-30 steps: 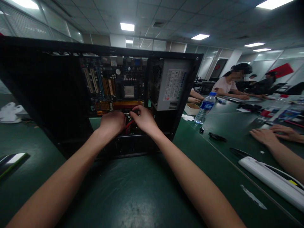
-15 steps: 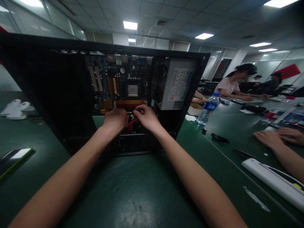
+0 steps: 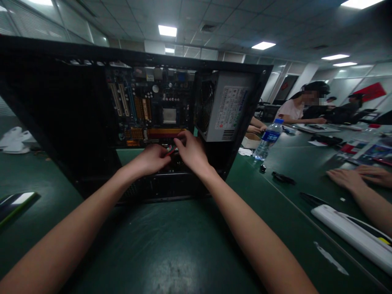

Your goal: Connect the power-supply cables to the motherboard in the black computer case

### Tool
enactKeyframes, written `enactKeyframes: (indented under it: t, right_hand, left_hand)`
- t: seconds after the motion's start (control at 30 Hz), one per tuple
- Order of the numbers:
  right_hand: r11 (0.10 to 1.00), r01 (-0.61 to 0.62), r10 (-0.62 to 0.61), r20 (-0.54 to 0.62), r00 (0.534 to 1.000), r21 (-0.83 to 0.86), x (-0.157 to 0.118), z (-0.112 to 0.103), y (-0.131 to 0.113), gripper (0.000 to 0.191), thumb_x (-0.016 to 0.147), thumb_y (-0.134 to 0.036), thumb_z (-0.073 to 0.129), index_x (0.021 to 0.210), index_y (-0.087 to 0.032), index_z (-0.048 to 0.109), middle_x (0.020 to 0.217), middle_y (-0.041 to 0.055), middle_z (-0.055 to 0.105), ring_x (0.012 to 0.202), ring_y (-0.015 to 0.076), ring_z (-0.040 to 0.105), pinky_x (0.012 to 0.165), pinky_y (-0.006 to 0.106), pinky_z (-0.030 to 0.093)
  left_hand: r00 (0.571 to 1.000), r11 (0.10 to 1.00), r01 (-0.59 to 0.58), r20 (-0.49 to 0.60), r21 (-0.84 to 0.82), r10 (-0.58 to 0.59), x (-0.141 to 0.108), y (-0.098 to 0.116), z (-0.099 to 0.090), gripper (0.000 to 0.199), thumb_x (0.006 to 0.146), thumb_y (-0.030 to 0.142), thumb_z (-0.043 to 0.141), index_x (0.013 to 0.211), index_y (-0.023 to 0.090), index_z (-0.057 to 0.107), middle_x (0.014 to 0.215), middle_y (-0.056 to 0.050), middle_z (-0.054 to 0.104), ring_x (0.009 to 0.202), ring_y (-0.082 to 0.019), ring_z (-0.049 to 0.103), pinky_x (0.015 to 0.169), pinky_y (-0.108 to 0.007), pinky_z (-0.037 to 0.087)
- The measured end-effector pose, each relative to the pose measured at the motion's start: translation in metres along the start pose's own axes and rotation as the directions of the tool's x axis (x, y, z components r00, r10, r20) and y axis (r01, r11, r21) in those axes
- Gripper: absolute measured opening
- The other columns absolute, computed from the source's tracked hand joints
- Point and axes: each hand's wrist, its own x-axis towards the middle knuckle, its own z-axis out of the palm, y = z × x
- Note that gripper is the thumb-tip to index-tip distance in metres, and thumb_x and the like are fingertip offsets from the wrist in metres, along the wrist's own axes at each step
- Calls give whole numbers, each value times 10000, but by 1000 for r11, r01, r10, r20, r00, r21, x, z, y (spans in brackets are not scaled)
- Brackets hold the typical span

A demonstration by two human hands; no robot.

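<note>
An open black computer case (image 3: 92,179) stands on the green table, its inside facing me. A motherboard (image 3: 159,92) fills its middle, and a grey power supply (image 3: 231,106) sits at the right. Below the memory slots (image 3: 168,133), my left hand (image 3: 153,158) is closed on a thin bundle of coloured wires (image 3: 170,150). My right hand (image 3: 191,149) is at the other end of those wires, thumb and fingers pinched near the board's lower edge. Its fingertips cover whatever they grip there.
Right of the case stand a water bottle (image 3: 268,141) and a small open box (image 3: 251,140). A black cable (image 3: 283,178) and a long white object (image 3: 349,230) lie farther right, near another person's hands (image 3: 352,179). A dark flat device (image 3: 16,206) lies at left.
My left hand has turned and dropped slightly, the wires now showing between both hands. My right hand has shifted a little. The case appears slightly farther left.
</note>
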Motion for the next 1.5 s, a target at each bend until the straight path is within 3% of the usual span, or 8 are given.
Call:
enactKeyframes:
  t: [0.17,0.33,0.53,0.67,0.97,1.27,1.5]
  right_hand:
    - [895,82,-42,100,994,-439,-10,-13,-20,239,1036,-341,552,1094,-166,703,1003,176,756,878,321,726,750,405,521]
    - [783,182,-52,229,972,-594,-9,-12,-20,315,1058,-233,452,1028,-133,750,1063,217,751,907,311,735,744,370,525]
    - [746,181,71,347,935,-641,-7,-12,-19,309,993,-99,476,1127,-126,754,1106,191,762,1039,304,738,855,356,545]
    - [733,187,81,356,931,-654,-11,-12,-24,316,1017,-143,452,1112,-138,754,1087,184,764,1015,302,747,826,353,555]
    - [756,217,37,371,928,-618,-11,-9,-21,331,1038,-218,449,1069,-120,763,1073,176,766,994,314,748,785,363,566]
    - [781,219,49,406,913,-585,-11,-7,-20,340,1030,-208,461,1100,-97,776,1116,196,764,1046,313,742,847,365,561]
    - [771,183,90,389,917,-610,-11,-6,-19,325,1012,-198,474,1046,-105,784,1054,207,773,982,323,761,772,360,569]
  left_hand:
    - [993,995,-1,-115,98,13,2,-3,-1,259,856,271,470,718,200,677,564,-18,588,573,-191,514,585,-312,303]
    - [994,998,55,-97,38,-51,0,4,-1,352,914,411,503,708,183,674,598,-23,610,600,-184,520,581,-304,278]
    - [994,996,82,-77,36,-79,-4,9,-2,382,955,354,477,655,175,632,583,-25,570,596,-179,512,593,-308,297]
    - [987,989,131,-103,68,-123,-2,4,-1,396,958,351,485,644,177,653,552,-37,570,590,-197,545,601,-316,321]
    - [990,982,120,-94,149,-107,0,2,1,399,965,363,499,669,178,692,569,-64,626,583,-209,586,599,-322,360]
    - [985,962,145,-129,232,-117,0,5,2,348,953,339,501,818,174,777,744,-112,740,695,-259,674,671,-338,436]
    - [984,944,158,-127,289,-126,2,5,3,370,972,325,477,872,151,789,846,-151,773,756,-265,704,653,-340,436]
